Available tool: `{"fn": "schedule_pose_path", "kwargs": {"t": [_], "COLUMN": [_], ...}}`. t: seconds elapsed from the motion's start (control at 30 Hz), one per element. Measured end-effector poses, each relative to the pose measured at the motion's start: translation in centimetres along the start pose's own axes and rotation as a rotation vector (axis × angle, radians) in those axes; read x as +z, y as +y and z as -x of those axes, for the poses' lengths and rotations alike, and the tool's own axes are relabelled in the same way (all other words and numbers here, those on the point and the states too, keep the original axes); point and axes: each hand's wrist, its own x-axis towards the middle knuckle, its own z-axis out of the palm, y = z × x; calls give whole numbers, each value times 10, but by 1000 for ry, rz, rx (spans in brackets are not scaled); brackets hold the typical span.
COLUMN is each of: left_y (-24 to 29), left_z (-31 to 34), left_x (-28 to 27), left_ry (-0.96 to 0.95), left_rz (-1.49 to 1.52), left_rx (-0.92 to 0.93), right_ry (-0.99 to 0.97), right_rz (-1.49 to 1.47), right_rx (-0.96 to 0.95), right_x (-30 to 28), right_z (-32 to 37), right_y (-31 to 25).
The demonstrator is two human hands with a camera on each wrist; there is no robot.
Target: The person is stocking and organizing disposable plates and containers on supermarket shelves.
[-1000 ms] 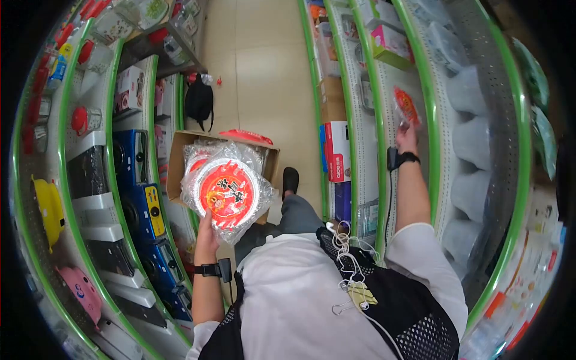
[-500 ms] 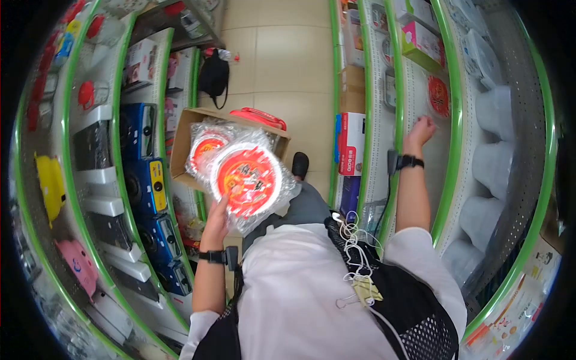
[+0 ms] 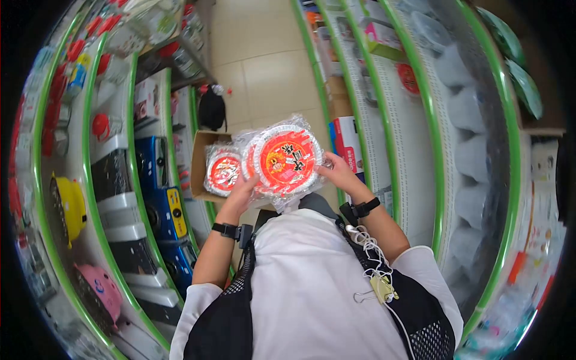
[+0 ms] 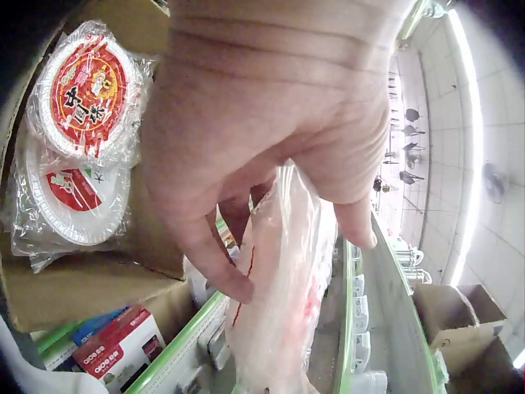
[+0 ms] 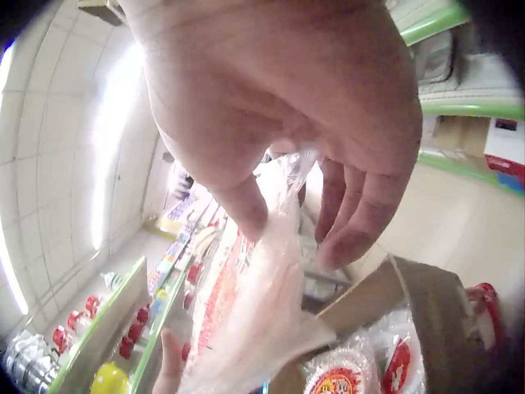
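In the head view a plastic-wrapped round pack with a red label [image 3: 289,161] is held up in front of the torso. My left hand [image 3: 240,195] grips its left edge, and my right hand [image 3: 341,174] pinches the wrapping at its right edge. From the left wrist, the pack [image 4: 275,279] appears edge-on between the thumb and fingers of the left hand [image 4: 271,107]. The right wrist view has the right hand [image 5: 287,107] gripping the crinkled film of the pack [image 5: 267,287]. Other wrapped packs [image 3: 225,172] lie in a cardboard box [image 3: 199,165].
Green-edged shelves stand on both sides of a tiled aisle [image 3: 258,72]. A small red-labelled pack [image 3: 408,78] lies on the right shelf near a pink and green box [image 3: 384,41]. A black bag [image 3: 212,109] is beyond the carton. Blue boxes [image 3: 151,162] fill part of the left shelf.
My right hand has come back from the right shelf, where the small red-labelled pack now lies, to the large pack. That pack has moved right and up in the head view with my left hand.
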Motion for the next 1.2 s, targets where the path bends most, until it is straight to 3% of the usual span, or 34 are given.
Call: {"fn": "schedule_pose_path", "kwargs": {"t": [0.07,0.2,0.23,0.33,0.53,0.67,0.73,0.83,0.93,1.0,1.03,1.07,1.1,1.13,1.17,1.2], "left_y": [-1,5,7,14,7,-2,-4,-13,-20,-20,-20,-21,-20,-21,-23,-22], "left_z": [-2,1,4,15,15,21,23,26,30,34,34,34,35,35,33,32], "left_x": [-1,-13,-14,-15,-19,-12,-5,-2,3,10,12,14,14,12,10,8], "left_ry": [-112,-145,-95,-76,16,69,117,174,207,228,237,229,222,235,215,192], "left_rz": [156,229,246,276,324,368,353,354,378,403,409,406,402,405,390,374], "left_rx": [98,124,107,154,213,227,219,202,214,195,202,204,208,219,227,235], "right_ry": [115,389,394,693,1005,1205,1206,1143,1230,1418,1396,1381,1536,1672,1703,1737], "right_rz": [-36,-490,-492,-746,-1071,-1195,-1123,-976,-767,-563,-361,-359,-63,243,257,269], "right_rx": [125,96,87,19,-43,-128,-144,34,82,335,454,452,488,513,489,465], "right_x": [-31,-85,-102,-154,-302,-345,-368,-392,-395,-388,-398,-411,-420,-403,-388,-354], "right_z": [9,27,33,40,1,-25,-42,-60,-75,-79,-77,-77,-79,-77,-68,-49], "right_y": [11,31,34,50,146,151,162,173,177,164,171,187,203,192,180,134]}}
